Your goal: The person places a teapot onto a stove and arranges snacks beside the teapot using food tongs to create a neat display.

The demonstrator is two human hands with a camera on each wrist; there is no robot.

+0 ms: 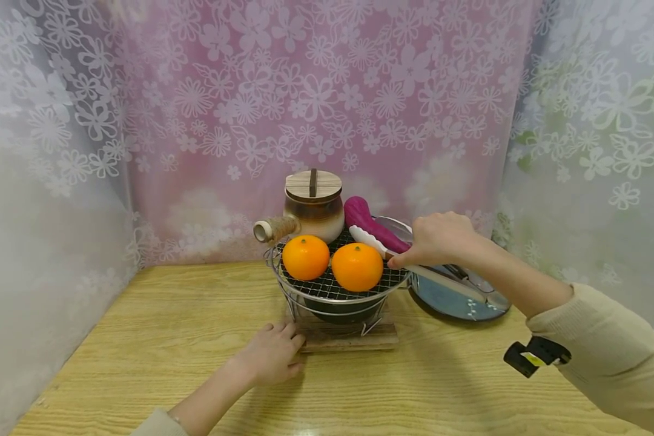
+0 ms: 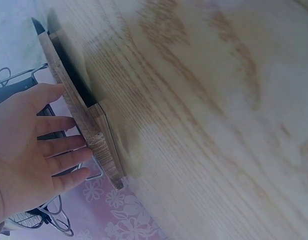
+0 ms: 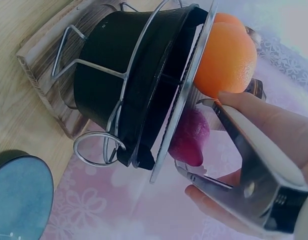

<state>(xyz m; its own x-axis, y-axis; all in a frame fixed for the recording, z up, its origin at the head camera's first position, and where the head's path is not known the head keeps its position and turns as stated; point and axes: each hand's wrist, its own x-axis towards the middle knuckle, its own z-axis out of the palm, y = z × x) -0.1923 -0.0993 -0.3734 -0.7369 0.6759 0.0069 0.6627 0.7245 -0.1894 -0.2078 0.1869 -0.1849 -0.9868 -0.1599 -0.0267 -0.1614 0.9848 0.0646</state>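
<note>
A small black stove with a round wire grill point(image 1: 338, 284) stands on a wooden board point(image 1: 349, 338). Two oranges point(image 1: 305, 257) point(image 1: 356, 266) lie on the grill beside a purple sweet potato point(image 1: 367, 224) and a ceramic pot with a wooden lid point(image 1: 312, 206). My right hand point(image 1: 436, 239) grips white-handled metal tongs point(image 1: 398, 257) whose tips close around the sweet potato point(image 3: 190, 136). My left hand point(image 1: 272, 354) lies flat on the table, fingers point(image 2: 59, 145) straight against the board's edge point(image 2: 94, 135).
A blue plate point(image 1: 458, 300) sits on the wooden table point(image 1: 196, 363) right of the stove, under my right forearm. Floral curtains point(image 1: 305, 91) enclose the table at the back and on both sides.
</note>
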